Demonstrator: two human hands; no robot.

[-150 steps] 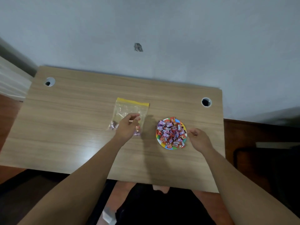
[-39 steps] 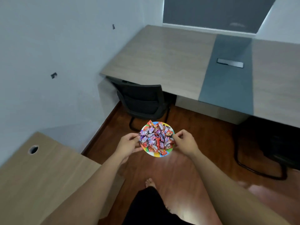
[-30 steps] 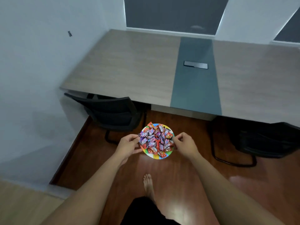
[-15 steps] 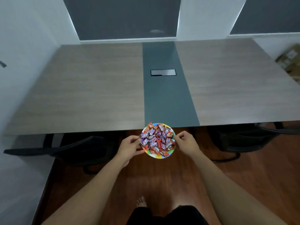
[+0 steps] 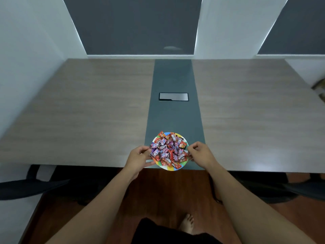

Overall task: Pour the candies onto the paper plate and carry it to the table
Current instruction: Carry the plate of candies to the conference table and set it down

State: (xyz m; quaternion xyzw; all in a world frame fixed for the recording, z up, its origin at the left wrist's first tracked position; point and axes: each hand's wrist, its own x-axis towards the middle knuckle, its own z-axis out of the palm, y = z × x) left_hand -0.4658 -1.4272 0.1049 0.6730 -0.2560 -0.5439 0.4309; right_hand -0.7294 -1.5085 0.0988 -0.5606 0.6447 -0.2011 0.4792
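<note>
— Status of paper plate (image 5: pixel 171 167)?
— Held level over the near edge of the counter (image 5: pixel 88 120), above the grey centre strip (image 5: pixel 173 117); near rim overhanging the floor (image 5: pixel 167 191). Heaped with wrapped candies (image 5: pixel 168 150), piled to the rim. Touching the surface or just above it: cannot tell

— Grip?
— Left hand (image 5: pixel 138 158) pinching the left rim, right hand (image 5: pixel 200 154) pinching the right rim; both clenched on the plate, fingers partly under it

— Step in hand?
— Judged as set-down; pouring done, carry nearly finished

— Method advised?
— Keep level, move further onto the strip so no rim overhangs, lower flat, then release both sides together. Thin paper likely to flex under the load, so no one-sided letting go

— Risks?
— Tilt or sag spilling sweets off the edge. Cable hatch (image 5: pixel 173 96) well beyond, chairs (image 5: pixel 35 185) below; neither in the way
</note>
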